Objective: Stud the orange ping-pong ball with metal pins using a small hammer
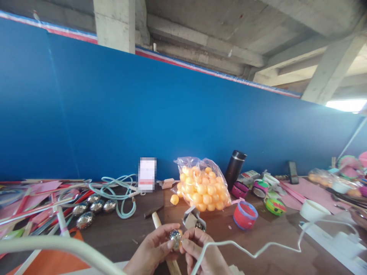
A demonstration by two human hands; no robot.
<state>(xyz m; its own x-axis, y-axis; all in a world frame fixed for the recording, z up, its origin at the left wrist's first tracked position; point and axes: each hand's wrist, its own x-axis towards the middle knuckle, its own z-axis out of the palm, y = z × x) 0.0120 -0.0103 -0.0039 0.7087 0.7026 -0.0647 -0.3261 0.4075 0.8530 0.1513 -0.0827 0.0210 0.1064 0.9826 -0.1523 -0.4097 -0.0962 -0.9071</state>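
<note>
Low in the middle, my left hand (155, 248) grips a small ball (175, 240), orange where bare and covered with shiny silver pieces on the side facing me. My right hand (202, 250) is closed in a pinch against the ball's right side; whatever its fingertips hold is too small to make out. Just beyond the hands sits a small open box (192, 221) with small metal pieces at its right. A hammer (156, 220) lies under my hands, its wooden handle partly hidden. Several shiny silver balls (96, 206) rest in a cluster on the left.
A clear bag of orange balls (205, 189) stands at the back, one loose ball (174, 199) beside it. Rightward are a black flask (235, 168), a red-and-blue tape roll (245, 215) and a white cup (314, 210). A white cable (243, 246) crosses before my right hand.
</note>
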